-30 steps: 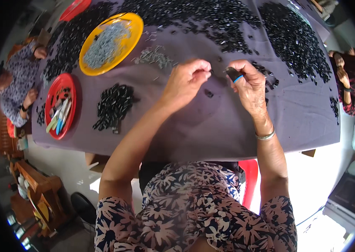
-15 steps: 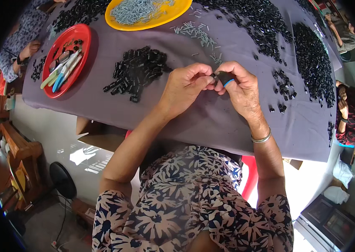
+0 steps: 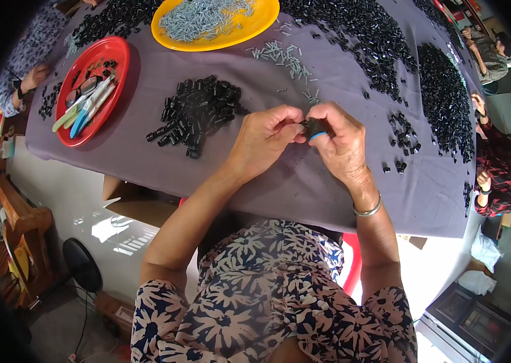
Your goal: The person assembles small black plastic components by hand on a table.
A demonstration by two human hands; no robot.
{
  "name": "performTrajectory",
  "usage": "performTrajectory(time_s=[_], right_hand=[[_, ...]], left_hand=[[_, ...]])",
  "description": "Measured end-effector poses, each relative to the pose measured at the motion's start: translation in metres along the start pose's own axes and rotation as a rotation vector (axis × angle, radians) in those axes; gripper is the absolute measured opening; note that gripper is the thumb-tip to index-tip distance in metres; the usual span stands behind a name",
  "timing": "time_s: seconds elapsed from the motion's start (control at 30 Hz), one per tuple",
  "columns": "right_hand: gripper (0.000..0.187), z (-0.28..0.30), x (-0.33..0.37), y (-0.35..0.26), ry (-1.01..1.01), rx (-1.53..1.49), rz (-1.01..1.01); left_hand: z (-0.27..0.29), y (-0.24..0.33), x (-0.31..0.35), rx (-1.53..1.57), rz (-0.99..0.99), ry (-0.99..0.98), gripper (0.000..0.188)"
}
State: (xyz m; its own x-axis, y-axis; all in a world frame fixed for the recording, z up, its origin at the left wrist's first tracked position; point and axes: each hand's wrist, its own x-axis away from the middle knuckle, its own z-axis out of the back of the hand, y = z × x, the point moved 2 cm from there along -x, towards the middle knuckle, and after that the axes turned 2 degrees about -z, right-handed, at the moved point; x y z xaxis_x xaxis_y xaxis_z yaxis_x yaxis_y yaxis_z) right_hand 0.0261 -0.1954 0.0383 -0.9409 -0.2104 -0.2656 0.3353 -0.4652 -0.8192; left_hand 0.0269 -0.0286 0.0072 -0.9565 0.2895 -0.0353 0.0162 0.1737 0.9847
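My left hand (image 3: 264,140) and my right hand (image 3: 343,142) meet above the near half of the table, fingertips together. Between them they pinch a small black part (image 3: 303,124), mostly hidden by the fingers. A dark thumb cover (image 3: 314,127) with a blue edge sits on my right thumb. To the left of my hands lies a pile of small black cylindrical parts (image 3: 198,109). Just beyond my fingertips are a few loose grey screw-like pins (image 3: 311,97), with a larger scatter of pins (image 3: 283,57) farther off.
A yellow plate (image 3: 255,37) heaped with pins stands at the far side. On the left a red tray (image 3: 123,72) holds knife-like tools and glasses. Large heaps of black parts (image 3: 443,91) cover the right and far table. Co-workers' hands (image 3: 36,77) show at the edges.
My joined hands have shifted slightly down in view, and the right hand has turned a little around the part. At the right, a co-worker in a checked shirt has raised an arm.
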Motion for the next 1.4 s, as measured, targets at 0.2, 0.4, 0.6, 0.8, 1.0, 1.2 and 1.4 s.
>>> performTrajectory(time_s=[0.2, 0.4, 0.6, 0.8, 1.0, 1.2, 1.4], right_hand=[[0.02, 0.0, -0.002, -0.011, 0.007, 0.138, 0.148], [0.018, -0.004, 0.0, -0.013, -0.008, -0.044, -0.027], [0.026, -0.002, -0.001, 0.001, -0.117, -0.247, -0.164], [0.033, 0.004, 0.007, 0.021, -0.047, -0.254, -0.147], [0.031, 0.001, 0.004, 0.016, -0.072, -0.26, -0.086], [0.018, 0.005, 0.003, -0.002, 0.028, -0.097, 0.068], [0.012, 0.0, 0.005, -0.004, 0.026, -0.065, 0.076]], left_hand=[[-0.002, 0.001, -0.001, 0.009, -0.014, 0.003, 0.012], [0.0, -0.005, 0.001, -0.002, -0.053, 0.03, 0.01], [0.004, -0.004, 0.001, 0.008, -0.06, -0.013, 0.008], [0.0, -0.004, 0.001, 0.073, -0.044, 0.02, 0.009], [-0.001, -0.006, 0.008, -0.068, -0.134, 0.073, 0.013], [-0.005, -0.001, 0.009, -0.087, -0.143, 0.045, 0.015], [-0.004, -0.003, 0.011, -0.132, -0.148, 0.05, 0.014]])
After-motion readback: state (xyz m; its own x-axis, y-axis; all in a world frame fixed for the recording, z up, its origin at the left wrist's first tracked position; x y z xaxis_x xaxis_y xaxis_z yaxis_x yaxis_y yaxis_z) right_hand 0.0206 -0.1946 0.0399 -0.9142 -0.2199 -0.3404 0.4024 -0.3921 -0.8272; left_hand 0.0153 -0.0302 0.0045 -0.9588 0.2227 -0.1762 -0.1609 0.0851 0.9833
